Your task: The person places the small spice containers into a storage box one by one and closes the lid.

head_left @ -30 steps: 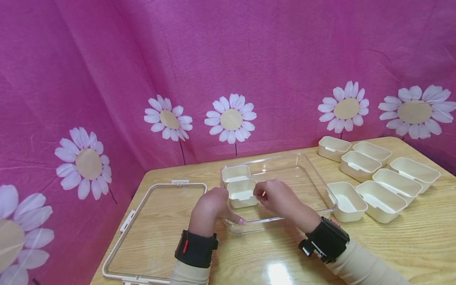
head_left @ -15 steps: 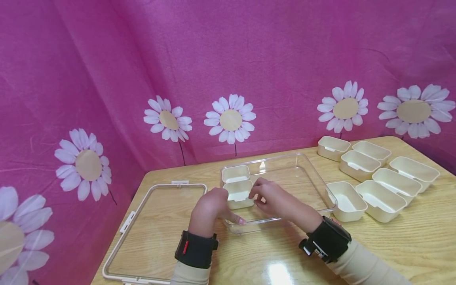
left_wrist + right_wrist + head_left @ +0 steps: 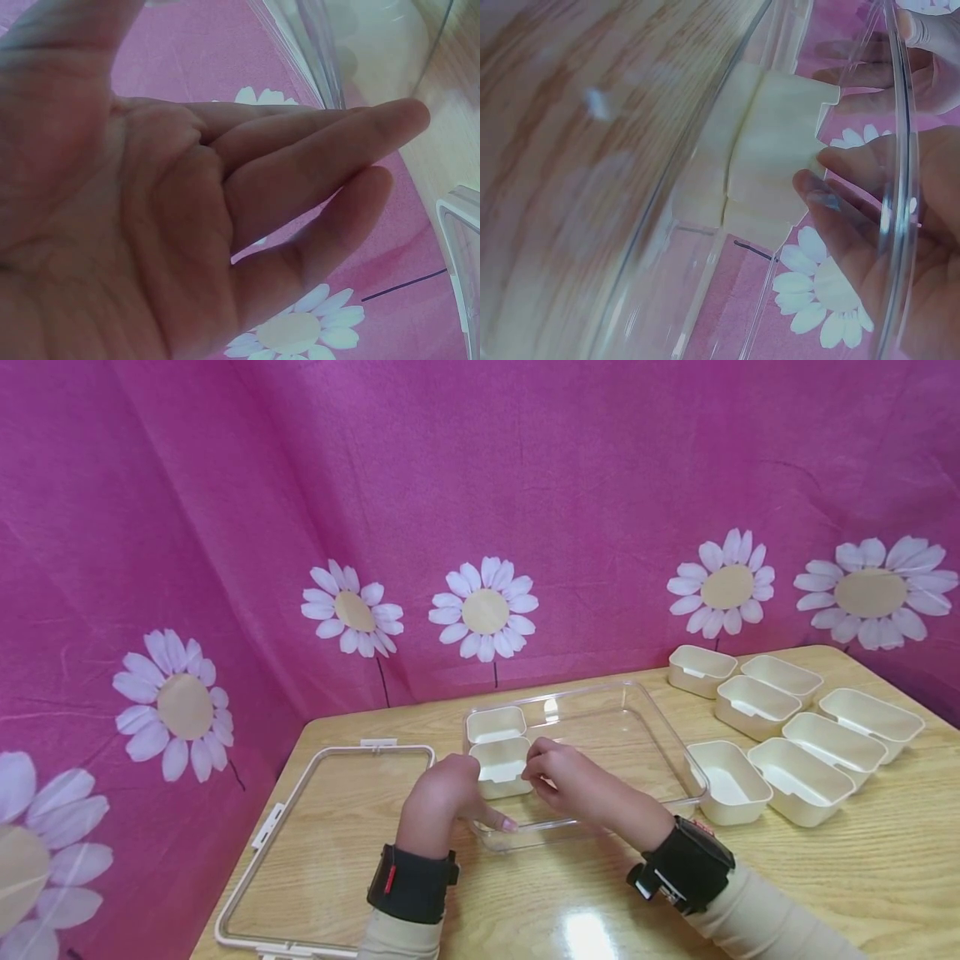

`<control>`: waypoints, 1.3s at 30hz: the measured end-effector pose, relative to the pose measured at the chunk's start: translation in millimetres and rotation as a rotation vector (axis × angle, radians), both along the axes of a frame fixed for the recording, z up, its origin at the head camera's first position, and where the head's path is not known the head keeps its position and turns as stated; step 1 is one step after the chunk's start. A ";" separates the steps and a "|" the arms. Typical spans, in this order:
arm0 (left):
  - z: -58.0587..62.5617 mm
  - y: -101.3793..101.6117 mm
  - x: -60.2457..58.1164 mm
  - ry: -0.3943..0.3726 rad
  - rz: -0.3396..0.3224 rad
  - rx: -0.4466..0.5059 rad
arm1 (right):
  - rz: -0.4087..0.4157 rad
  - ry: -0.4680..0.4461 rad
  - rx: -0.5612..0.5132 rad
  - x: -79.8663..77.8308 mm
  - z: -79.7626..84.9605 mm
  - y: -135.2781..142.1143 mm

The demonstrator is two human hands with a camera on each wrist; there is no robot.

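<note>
A clear plastic box (image 3: 670,735) stands on the table in the head view. Inside, along its left side, two small cream bins sit one behind the other: a back bin (image 3: 495,724) and a front bin (image 3: 501,762). My right hand (image 3: 566,777) reaches over the box's front rim and pinches the front bin's right rim between thumb and finger. In the right wrist view, the fingertips (image 3: 814,184) lie right at that rim. My left hand (image 3: 444,797) is at the box's front left corner, thumb along the front rim, fingers extended straight in the left wrist view (image 3: 322,165).
Several more cream bins (image 3: 802,785) stand in groups on the table to the right of the box. A clear lid with a white frame (image 3: 251,868) lies at the left. Behind the table hangs a magenta curtain (image 3: 600,485) printed with daisies.
The front bin has shifted slightly left against the box's left side, and my right hand has moved left with it. My left hand stays in place.
</note>
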State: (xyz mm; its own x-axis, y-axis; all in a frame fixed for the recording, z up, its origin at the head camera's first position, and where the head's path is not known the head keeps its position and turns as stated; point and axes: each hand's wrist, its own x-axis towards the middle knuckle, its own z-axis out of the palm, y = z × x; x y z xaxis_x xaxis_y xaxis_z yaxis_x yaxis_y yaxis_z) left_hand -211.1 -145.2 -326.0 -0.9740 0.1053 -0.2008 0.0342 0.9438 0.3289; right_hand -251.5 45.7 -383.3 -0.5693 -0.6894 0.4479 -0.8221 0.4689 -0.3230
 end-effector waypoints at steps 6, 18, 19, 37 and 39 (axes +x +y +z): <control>-0.3 0.3 -0.6 0.002 -0.005 -0.001 | -0.011 -0.015 0.002 2.4 2.6 0.9; -1.9 -6.6 -4.7 -0.004 0.003 0.146 | -0.007 -0.051 -0.005 2.3 3.8 1.1; -2.4 -7.5 -4.9 -0.002 0.000 0.166 | -0.007 -0.063 -0.002 2.2 4.0 1.2; -0.8 -11.7 4.9 -0.042 0.068 0.101 | -0.380 -0.093 0.152 -14.2 82.6 111.4; -2.2 -13.0 5.5 -0.045 0.070 0.097 | -0.419 -0.204 0.252 -16.5 80.2 131.5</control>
State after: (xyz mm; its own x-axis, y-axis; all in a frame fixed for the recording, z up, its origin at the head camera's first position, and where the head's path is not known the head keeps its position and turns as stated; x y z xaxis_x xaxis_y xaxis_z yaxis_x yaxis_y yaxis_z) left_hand -205.7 -158.2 -328.2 -0.9700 0.0583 -0.2362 -0.0475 0.9068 0.4188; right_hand -268.0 177.2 -303.1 -0.8773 -0.4564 0.1487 -0.4799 0.8273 -0.2921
